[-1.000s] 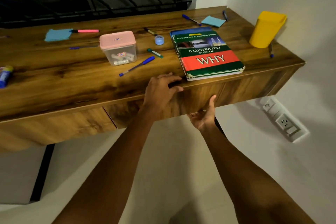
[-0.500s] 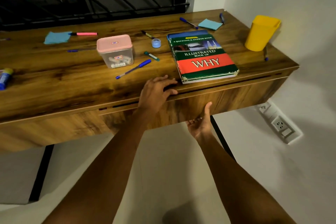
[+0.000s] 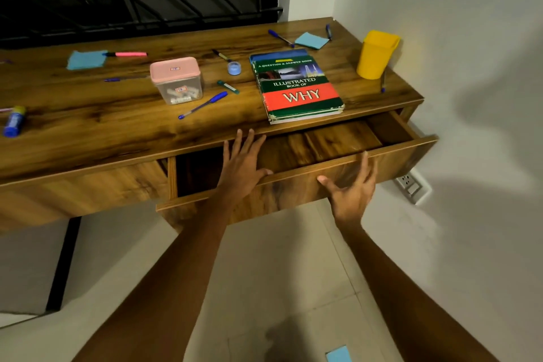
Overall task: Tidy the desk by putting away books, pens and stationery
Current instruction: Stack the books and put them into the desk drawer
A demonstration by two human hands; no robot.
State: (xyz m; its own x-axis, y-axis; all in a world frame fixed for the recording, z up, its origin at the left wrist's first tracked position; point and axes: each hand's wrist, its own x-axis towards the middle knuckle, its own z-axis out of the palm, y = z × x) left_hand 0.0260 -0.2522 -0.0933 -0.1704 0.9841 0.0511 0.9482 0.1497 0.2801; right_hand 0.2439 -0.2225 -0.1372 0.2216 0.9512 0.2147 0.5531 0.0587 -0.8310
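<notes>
A person's open left hand and open right hand are resting on a pulled-out, empty drawer while books and pens are lying scattered, waiting

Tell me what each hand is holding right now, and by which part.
Neither holds anything. The left hand lies spread over the open drawer, thumb at its front edge; the right hand is open against the drawer front, fingers spread.

— Where are the hands?
— Both spread open at the drawer, which stands pulled out: left hand over its front edge, right hand against its front panel.
— And on the surface?
— A book near the edge, a yellow cup far right, scattered pens.
</notes>
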